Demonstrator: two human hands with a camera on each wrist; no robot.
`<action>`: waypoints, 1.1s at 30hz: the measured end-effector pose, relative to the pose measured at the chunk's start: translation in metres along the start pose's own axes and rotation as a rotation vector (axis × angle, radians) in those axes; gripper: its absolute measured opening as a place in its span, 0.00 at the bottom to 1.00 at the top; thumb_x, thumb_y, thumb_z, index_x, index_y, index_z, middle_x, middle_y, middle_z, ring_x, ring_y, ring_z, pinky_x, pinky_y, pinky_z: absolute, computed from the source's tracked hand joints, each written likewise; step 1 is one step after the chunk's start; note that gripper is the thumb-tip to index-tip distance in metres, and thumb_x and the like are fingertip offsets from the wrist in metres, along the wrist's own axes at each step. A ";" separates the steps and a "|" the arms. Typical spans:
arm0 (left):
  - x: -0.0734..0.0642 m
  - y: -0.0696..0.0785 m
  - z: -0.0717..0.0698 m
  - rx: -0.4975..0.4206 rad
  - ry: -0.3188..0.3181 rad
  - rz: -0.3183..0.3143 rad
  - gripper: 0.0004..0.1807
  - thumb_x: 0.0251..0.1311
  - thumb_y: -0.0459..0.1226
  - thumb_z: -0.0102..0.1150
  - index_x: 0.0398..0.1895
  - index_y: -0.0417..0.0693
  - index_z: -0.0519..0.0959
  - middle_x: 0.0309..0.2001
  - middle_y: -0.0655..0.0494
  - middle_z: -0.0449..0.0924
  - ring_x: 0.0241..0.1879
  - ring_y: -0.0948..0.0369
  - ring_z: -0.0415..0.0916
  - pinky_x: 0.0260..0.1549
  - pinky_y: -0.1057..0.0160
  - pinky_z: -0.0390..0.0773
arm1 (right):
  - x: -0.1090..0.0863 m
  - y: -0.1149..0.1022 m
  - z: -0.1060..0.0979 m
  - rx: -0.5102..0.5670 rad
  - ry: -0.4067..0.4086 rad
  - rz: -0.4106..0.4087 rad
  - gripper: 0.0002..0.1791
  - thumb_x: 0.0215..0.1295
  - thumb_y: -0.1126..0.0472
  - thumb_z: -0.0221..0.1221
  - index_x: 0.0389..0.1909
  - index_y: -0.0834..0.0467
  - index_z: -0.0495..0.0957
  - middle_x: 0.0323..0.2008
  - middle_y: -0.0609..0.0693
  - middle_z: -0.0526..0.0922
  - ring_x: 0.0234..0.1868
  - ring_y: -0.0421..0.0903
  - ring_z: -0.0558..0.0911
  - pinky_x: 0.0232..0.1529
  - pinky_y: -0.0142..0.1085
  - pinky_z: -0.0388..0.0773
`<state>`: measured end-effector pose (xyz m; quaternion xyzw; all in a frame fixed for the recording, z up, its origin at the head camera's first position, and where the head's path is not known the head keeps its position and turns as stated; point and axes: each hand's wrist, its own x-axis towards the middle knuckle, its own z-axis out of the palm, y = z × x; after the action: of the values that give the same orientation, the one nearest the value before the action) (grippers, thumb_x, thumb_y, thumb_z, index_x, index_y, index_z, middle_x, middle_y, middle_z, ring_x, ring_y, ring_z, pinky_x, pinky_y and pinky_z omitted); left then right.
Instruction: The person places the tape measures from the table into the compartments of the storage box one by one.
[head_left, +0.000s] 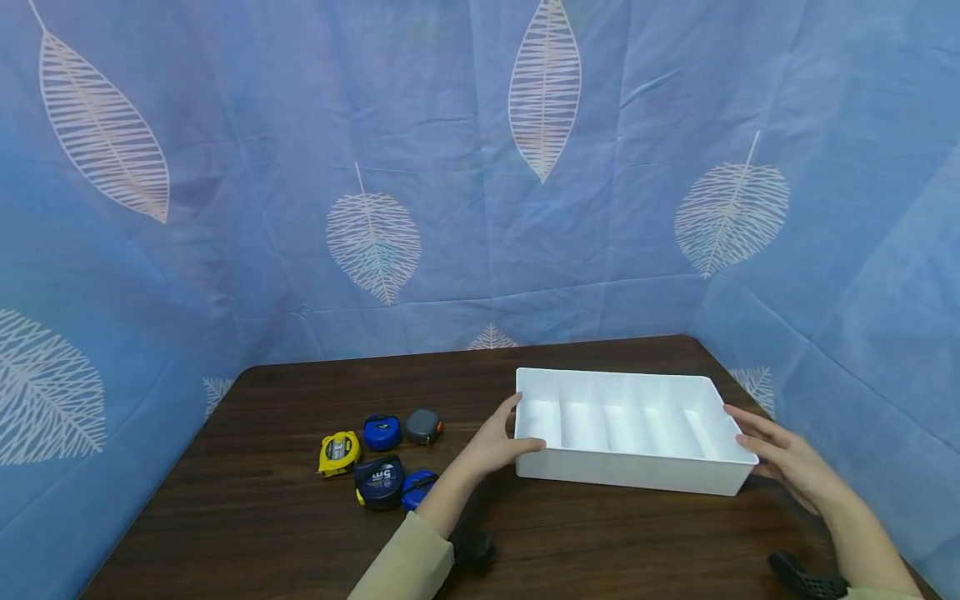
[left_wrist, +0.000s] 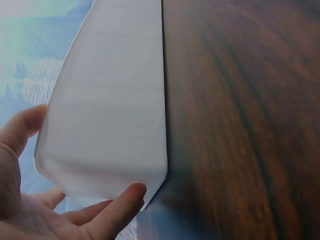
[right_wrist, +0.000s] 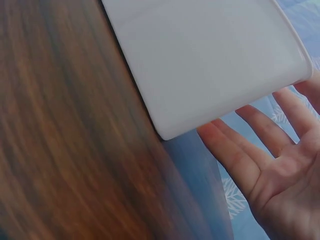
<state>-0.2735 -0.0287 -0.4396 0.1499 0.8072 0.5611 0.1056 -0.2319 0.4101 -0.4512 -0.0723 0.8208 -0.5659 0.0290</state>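
Observation:
A white divided box (head_left: 628, 467) with several side-by-side compartments rests on the dark table. My left hand (head_left: 489, 446) is at its left end, thumb by the front rim and fingers along the end wall. In the left wrist view the fingertips (left_wrist: 134, 191) touch the box near its lower corner. At the opposite end, my right hand (head_left: 798, 458) touches the box with spread, fairly straight fingers. The right wrist view shows this hand (right_wrist: 287, 170) against the end wall, its thumb partly cut off by the frame. Neither hand is wrapped around the box.
Left of the box lie several tape measures: a yellow one (head_left: 339, 454), a blue one (head_left: 382, 432), a grey one (head_left: 423, 426), a dark blue one (head_left: 379, 482) and another blue one (head_left: 417, 489) partly behind my left forearm. A leaf-patterned blue cloth (head_left: 450, 250) surrounds the table (head_left: 262, 517).

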 end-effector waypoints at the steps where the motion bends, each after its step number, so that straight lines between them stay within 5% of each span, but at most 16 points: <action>1: -0.002 0.000 0.000 0.001 0.005 0.001 0.50 0.53 0.46 0.69 0.75 0.50 0.51 0.65 0.37 0.61 0.57 0.42 0.68 0.37 0.51 0.79 | 0.000 0.000 0.000 0.009 -0.004 -0.005 0.31 0.74 0.57 0.49 0.75 0.50 0.52 0.54 0.23 0.62 0.46 0.27 0.75 0.39 0.36 0.79; 9: -0.014 0.000 -0.003 -0.002 0.043 0.005 0.49 0.52 0.43 0.71 0.74 0.47 0.53 0.63 0.37 0.63 0.57 0.43 0.68 0.42 0.46 0.77 | 0.004 -0.002 0.006 0.042 -0.013 -0.020 0.30 0.75 0.58 0.49 0.75 0.50 0.53 0.53 0.23 0.62 0.47 0.28 0.76 0.39 0.38 0.79; 16: -0.021 -0.003 -0.003 -0.010 0.074 0.012 0.50 0.52 0.41 0.71 0.74 0.44 0.52 0.64 0.35 0.62 0.59 0.41 0.66 0.49 0.42 0.72 | 0.009 -0.004 0.012 0.015 -0.022 0.005 0.32 0.74 0.56 0.49 0.75 0.52 0.51 0.68 0.47 0.54 0.48 0.25 0.73 0.41 0.38 0.79; 23: -0.032 -0.003 -0.007 -0.012 0.098 0.001 0.50 0.52 0.41 0.71 0.74 0.43 0.51 0.64 0.35 0.61 0.58 0.41 0.67 0.48 0.42 0.73 | 0.014 -0.004 0.017 0.070 -0.079 -0.038 0.31 0.75 0.59 0.47 0.75 0.54 0.51 0.58 0.29 0.60 0.50 0.30 0.75 0.42 0.39 0.78; 33: -0.049 -0.003 -0.011 -0.010 0.119 0.007 0.50 0.54 0.40 0.69 0.74 0.42 0.50 0.64 0.34 0.60 0.53 0.42 0.69 0.42 0.45 0.76 | 0.024 -0.009 0.027 0.070 -0.083 -0.046 0.30 0.74 0.59 0.49 0.74 0.55 0.54 0.57 0.29 0.62 0.49 0.32 0.76 0.42 0.41 0.78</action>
<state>-0.2322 -0.0571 -0.4384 0.1185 0.8087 0.5734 0.0562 -0.2509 0.3782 -0.4517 -0.1133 0.7968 -0.5912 0.0525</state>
